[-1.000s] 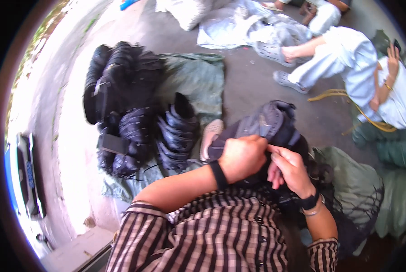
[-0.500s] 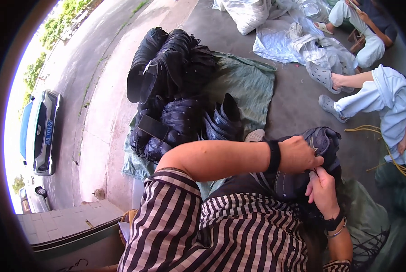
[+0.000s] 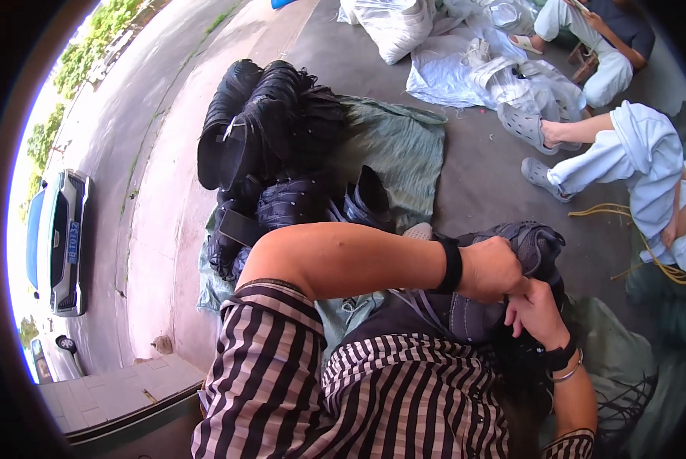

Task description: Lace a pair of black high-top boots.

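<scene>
Dark-grey fabric shoe upper [image 3: 540, 243]: beneath left hand [image 3: 490, 269] and right hand [image 3: 540, 314], long axis apparently slanting away rightward | left hand nearer far end | fingers curled inward, tips meeting (whatever they grip is hidden)

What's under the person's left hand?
A dark shoe upper shows beyond the left hand; the surface directly beneath that hand, and anything its fingers pinch, is covered from this view.

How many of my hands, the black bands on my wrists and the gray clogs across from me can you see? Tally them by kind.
Hands, left and right: 2
Black bands: 2
Gray clogs: 2
Total: 6
</scene>
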Available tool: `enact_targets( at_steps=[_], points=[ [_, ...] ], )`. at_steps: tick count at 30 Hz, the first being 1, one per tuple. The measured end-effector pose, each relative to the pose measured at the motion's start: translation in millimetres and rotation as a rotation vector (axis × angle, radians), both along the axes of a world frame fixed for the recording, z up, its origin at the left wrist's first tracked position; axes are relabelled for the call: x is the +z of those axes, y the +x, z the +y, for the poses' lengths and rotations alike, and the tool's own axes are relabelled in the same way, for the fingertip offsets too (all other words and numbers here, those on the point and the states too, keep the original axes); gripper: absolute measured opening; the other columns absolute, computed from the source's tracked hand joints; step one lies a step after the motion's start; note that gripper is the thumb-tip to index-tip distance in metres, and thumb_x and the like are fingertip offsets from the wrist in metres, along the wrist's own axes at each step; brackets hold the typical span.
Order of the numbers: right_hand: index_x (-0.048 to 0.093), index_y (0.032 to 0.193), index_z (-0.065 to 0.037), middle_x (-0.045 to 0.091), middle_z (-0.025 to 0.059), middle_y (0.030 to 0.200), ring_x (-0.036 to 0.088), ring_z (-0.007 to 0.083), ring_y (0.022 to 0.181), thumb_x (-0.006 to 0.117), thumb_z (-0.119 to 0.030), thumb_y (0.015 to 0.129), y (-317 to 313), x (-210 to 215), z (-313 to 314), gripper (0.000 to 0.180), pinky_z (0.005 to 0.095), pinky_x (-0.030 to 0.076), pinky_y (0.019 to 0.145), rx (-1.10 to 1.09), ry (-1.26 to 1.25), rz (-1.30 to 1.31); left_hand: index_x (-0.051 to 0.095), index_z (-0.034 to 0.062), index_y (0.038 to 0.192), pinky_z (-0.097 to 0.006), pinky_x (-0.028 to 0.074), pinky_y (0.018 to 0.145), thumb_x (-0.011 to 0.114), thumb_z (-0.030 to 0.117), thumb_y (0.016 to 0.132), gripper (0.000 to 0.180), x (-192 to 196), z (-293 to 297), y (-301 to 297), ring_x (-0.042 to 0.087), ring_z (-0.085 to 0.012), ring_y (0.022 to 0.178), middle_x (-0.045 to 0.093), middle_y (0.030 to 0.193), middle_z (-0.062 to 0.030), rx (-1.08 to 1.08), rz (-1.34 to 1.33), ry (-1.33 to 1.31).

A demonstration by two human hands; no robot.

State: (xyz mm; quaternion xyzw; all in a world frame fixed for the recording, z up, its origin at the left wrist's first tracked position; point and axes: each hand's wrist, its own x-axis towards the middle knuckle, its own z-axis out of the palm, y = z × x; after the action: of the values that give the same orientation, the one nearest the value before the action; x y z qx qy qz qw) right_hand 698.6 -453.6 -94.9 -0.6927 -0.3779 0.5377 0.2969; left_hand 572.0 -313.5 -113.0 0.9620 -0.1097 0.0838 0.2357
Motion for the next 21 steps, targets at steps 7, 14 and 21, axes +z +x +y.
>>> enact_targets(
  at_steps=[7, 14, 21],
  points=[
    [0.06, 0.078, -0.004, 0.061, 0.02, 0.07, 0.061, 0.0387, 0.07, 0.056, -0.018, 0.085, 2.1, 2.3, 12.8, 0.017, 0.0467, 0.048, 0.063, 0.38, 0.285, -0.723, 0.055, 0.012, 0.09, -0.038, 0.045, 0.073, 0.071, 0.03, 0.07, 0.031, -19.5, 13.3, -5.6, 0.059, -0.0244, 0.081, 0.059, 0.077, -0.0037, -0.046, -0.184, -0.098],
    [0.052, 0.094, 0.0, 0.062, 0.0107, 0.069, 0.052, 0.0132, 0.045, 0.05, -0.009, 0.091, 96.2, 20.5, 6.5, 0.01, 0.027, 0.043, 0.045, -0.386, 0.376, -0.579, 0.061, 0.0108, 0.108, -0.031, 0.048, 0.075, 0.063, 0.028, 0.087, 0.027, -15.6, 6.3, -4.4, 0.064, -0.0199, 0.084, 0.066, 0.09, -0.0053, 0.28, -0.094, -0.766],
    [0.049, 0.095, 0.0, 0.063, 0.008, 0.076, 0.054, 0.008, 0.047, 0.044, -0.006, 0.094, 55.2, -2.6, -2.0, 0.008, 0.0228, 0.045, 0.048, -0.391, 0.452, -0.303, 0.058, -0.0035, 0.118, -0.03, 0.042, 0.092, 0.051, 0.055, 0.088, 0.066, -29.6, 43.0, 63.4, 0.058, -0.0201, 0.102, 0.062, 0.111, -0.0153, 0.537, 0.574, -1.249]
  ],
)
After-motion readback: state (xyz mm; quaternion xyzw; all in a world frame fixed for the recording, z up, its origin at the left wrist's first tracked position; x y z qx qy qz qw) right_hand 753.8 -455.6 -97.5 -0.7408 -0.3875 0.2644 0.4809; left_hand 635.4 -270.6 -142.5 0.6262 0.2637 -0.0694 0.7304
